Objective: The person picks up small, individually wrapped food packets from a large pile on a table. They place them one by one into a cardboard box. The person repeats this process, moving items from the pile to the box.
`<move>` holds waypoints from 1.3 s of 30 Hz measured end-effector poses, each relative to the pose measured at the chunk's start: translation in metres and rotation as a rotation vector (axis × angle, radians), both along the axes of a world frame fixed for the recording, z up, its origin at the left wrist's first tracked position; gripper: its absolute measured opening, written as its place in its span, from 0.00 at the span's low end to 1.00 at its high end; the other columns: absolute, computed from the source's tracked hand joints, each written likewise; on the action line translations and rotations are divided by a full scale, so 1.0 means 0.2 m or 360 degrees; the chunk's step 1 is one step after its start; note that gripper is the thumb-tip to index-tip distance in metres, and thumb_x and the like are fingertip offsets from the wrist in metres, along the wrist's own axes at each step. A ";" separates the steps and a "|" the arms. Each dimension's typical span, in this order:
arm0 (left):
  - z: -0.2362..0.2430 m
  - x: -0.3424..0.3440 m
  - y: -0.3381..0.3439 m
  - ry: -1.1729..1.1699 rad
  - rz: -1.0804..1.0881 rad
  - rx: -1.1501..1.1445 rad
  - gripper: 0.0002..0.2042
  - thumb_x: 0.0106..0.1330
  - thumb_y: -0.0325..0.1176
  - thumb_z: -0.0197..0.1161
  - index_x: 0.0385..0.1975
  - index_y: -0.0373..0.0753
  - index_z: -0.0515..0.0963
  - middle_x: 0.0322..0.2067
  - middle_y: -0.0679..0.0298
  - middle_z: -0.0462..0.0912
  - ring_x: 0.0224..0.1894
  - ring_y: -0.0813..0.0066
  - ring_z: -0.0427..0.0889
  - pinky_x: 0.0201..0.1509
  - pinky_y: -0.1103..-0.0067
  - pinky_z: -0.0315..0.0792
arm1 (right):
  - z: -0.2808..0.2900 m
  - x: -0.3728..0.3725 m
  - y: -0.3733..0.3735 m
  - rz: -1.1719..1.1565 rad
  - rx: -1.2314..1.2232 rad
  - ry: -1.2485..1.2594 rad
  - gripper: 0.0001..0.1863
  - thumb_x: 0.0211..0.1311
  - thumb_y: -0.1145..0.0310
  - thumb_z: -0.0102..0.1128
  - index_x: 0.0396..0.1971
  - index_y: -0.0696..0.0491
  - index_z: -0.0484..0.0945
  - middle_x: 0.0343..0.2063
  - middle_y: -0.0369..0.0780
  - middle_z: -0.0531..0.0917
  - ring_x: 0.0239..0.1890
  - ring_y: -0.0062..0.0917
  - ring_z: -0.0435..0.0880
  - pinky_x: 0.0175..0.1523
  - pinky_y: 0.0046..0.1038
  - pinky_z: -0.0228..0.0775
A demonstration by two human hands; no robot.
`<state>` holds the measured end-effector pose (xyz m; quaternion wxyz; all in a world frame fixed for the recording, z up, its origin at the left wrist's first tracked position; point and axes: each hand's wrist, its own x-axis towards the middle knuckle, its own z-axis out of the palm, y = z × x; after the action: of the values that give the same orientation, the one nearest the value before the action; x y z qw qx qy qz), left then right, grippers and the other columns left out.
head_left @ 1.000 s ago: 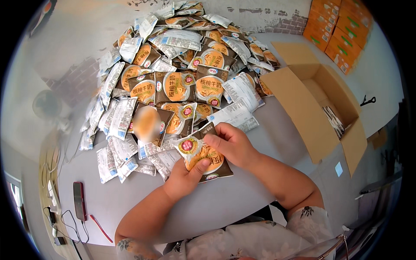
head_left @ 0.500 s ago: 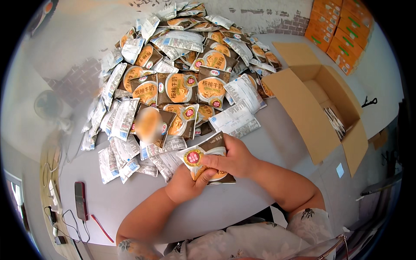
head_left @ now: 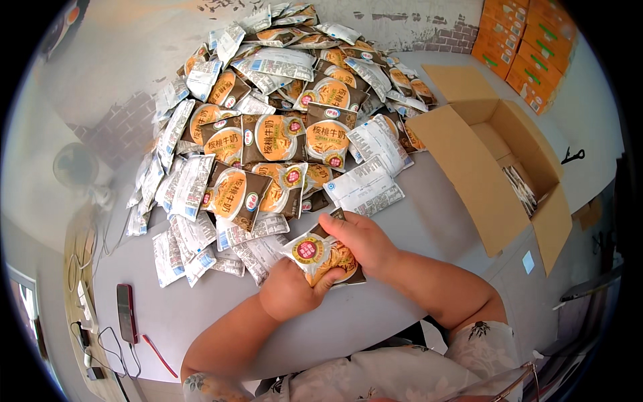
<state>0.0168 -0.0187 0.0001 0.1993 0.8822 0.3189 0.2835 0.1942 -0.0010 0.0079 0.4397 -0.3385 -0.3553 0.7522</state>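
Note:
Between both hands, low over the grey table, is a milk pouch [head_left: 320, 256] with a brown, white and orange front and a round red badge. My left hand [head_left: 293, 289] is closed on its lower left part, thumb over the front. At its upper right side my right hand [head_left: 362, 242] grips it, thumb on the top edge. Just beyond lies a big heap of similar pouches [head_left: 273, 136], some front up, others showing white printed backs. A white-backed pouch [head_left: 364, 184] lies closest to my right hand.
An open cardboard box [head_left: 469, 175] stands at the right, several pouches [head_left: 519, 189] stacked on edge inside. Orange cartons [head_left: 529, 50] are piled at the back right. A phone [head_left: 126, 313] with a cable and a red strip [head_left: 159, 356] lie at the left.
My right thumb has moved from the middle of the pouch front up to its top edge. The pouch has tilted slightly and more of its front shows.

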 end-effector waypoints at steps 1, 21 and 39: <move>0.00 0.00 0.00 0.0035 0.0003 0.0028 0.13 0.64 0.38 0.60 0.43 0.37 0.77 0.41 0.55 0.80 0.41 0.52 0.79 0.44 0.67 0.73 | -0.01 0.01 0.01 0.0027 -0.0019 -0.0025 0.19 0.67 0.57 0.52 0.47 0.57 0.73 0.41 0.37 0.80 0.43 0.16 0.77 0.47 0.23 0.71; -0.03 -0.01 -0.01 0.0021 -0.0084 0.0018 0.14 0.63 0.38 0.60 0.45 0.38 0.76 0.41 0.55 0.80 0.41 0.52 0.79 0.47 0.68 0.73 | 0.00 0.06 0.05 0.0036 0.0053 -0.0394 0.17 0.64 0.60 0.57 0.39 0.60 0.77 0.36 0.36 0.81 0.39 0.16 0.78 0.44 0.21 0.72; -0.04 -0.01 -0.01 -0.0153 -0.0068 -0.0158 0.15 0.67 0.43 0.55 0.45 0.39 0.76 0.39 0.55 0.81 0.40 0.52 0.80 0.43 0.66 0.74 | -0.01 0.03 0.06 0.0029 0.0000 -0.0281 0.21 0.66 0.53 0.53 0.38 0.60 0.77 0.36 0.37 0.81 0.37 0.17 0.78 0.42 0.22 0.71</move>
<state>0.0148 -0.0200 -0.0085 0.2640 0.8632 0.3036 0.3050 0.2002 0.0106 0.0064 0.3999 -0.4002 -0.3958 0.7234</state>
